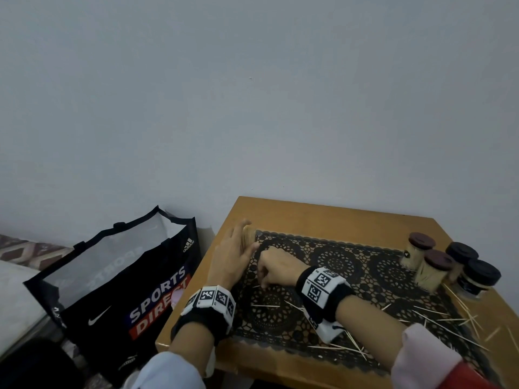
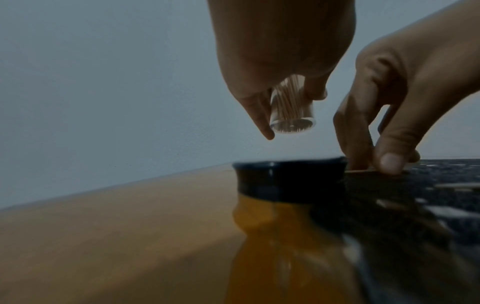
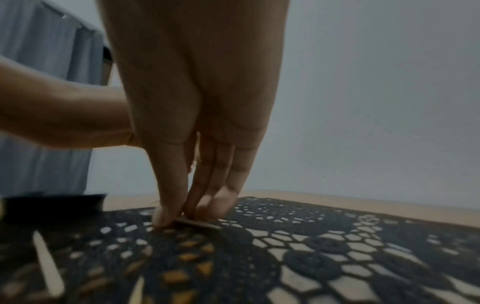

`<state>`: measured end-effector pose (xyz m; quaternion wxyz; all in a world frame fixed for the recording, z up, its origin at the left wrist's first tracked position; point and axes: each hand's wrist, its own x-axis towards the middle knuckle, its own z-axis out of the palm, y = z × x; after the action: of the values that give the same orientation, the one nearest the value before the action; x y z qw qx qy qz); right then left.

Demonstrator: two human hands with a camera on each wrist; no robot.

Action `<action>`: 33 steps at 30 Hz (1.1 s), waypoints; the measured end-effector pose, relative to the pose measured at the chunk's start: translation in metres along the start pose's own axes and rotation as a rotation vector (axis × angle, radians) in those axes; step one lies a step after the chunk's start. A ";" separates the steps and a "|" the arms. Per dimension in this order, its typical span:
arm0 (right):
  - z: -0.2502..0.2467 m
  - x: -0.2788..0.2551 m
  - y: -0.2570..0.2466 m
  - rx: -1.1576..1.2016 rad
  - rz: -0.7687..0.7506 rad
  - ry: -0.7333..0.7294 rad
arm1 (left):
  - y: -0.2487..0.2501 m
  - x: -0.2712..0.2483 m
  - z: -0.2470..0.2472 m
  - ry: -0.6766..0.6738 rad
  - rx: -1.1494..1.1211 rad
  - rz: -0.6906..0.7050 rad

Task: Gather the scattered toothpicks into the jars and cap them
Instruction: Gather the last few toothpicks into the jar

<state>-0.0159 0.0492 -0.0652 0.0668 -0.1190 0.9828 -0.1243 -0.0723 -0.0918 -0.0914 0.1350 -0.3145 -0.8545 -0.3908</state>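
1. The left hand holds an open clear jar of toothpicks above the far left corner of the black lace mat. Its fingers and thumb are curled round the jar's sides, and the jar hangs clear of the wooden table.
2. A dark lid lies on the table at the mat's left edge, below the held jar and just beside the right hand's fingertips.
3. The right hand reaches down to the mat, near its left end and close beside the left hand. Its thumb and fingers are drawn together, pinching a toothpick that lies flat on the lace; the fingertips touch the mat.
4. Loose toothpicks lie scattered over the near right part of the mat, and a few more lie on the mat's near left part, beneath the right wrist.
5. Four capped jars full of toothpicks stand clustered at the mat's far right corner, two with brownish lids and two with black ones.
6. Left of the table, well away from the mat, stands a black shopping bag printed with "SPORTS DIRECT".
7. Both wrists wear black bands carrying white squares with black marker patterns.
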 end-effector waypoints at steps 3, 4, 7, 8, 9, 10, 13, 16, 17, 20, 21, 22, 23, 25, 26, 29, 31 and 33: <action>-0.004 -0.003 0.001 -0.101 -0.012 -0.022 | -0.001 0.000 0.001 0.009 -0.010 -0.011; -0.007 -0.004 0.002 -0.100 -0.002 -0.004 | 0.000 0.000 0.001 0.016 -0.019 -0.011; -0.020 -0.004 0.009 0.214 0.092 0.220 | 0.001 0.000 0.001 0.022 -0.041 -0.035; -0.025 -0.002 0.011 0.350 0.140 0.329 | 0.002 -0.001 0.002 0.021 -0.040 -0.045; -0.031 0.000 0.013 0.479 0.170 0.443 | 0.002 -0.001 0.002 0.020 -0.038 -0.049; -0.036 0.003 0.014 0.597 0.182 0.556 | 0.002 -0.001 0.002 0.019 -0.036 -0.044; -0.050 0.009 0.007 0.846 0.107 0.815 | 0.002 0.000 0.002 0.011 -0.030 -0.036; -0.053 0.015 -0.002 0.846 0.046 0.908 | 0.005 -0.001 0.000 -0.003 -0.022 -0.058; -0.051 0.018 -0.004 0.799 0.048 0.908 | 0.006 -0.001 0.000 -0.005 -0.022 -0.070; -0.042 0.024 -0.006 0.604 0.082 0.897 | 0.007 0.000 0.000 0.017 -0.036 -0.097; -0.040 0.025 -0.007 0.555 0.081 0.881 | 0.007 0.001 0.000 0.032 -0.038 -0.095; -0.038 0.025 -0.008 0.510 0.069 0.846 | 0.006 0.002 0.000 0.050 -0.042 -0.083; -0.036 0.025 -0.009 0.476 0.046 0.792 | 0.005 0.002 0.001 0.072 -0.043 -0.070; -0.032 0.028 -0.009 0.494 -0.014 0.711 | 0.005 0.001 -0.001 0.132 -0.044 -0.087; -0.031 0.029 -0.008 0.555 -0.032 0.723 | 0.008 0.001 -0.004 0.167 -0.045 -0.118; -0.028 0.035 -0.002 0.674 0.009 0.841 | 0.013 0.000 -0.010 0.273 -0.047 -0.215; -0.024 0.041 0.000 0.614 0.115 0.758 | 0.015 -0.001 -0.012 0.327 -0.056 -0.259; -0.017 0.047 0.002 0.458 0.159 0.469 | 0.016 -0.001 -0.013 0.353 -0.071 -0.278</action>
<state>-0.0645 0.0430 -0.0542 -0.1265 0.0080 0.9242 -0.3603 -0.0619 -0.0937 -0.0740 0.2161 -0.1250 -0.8386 -0.4843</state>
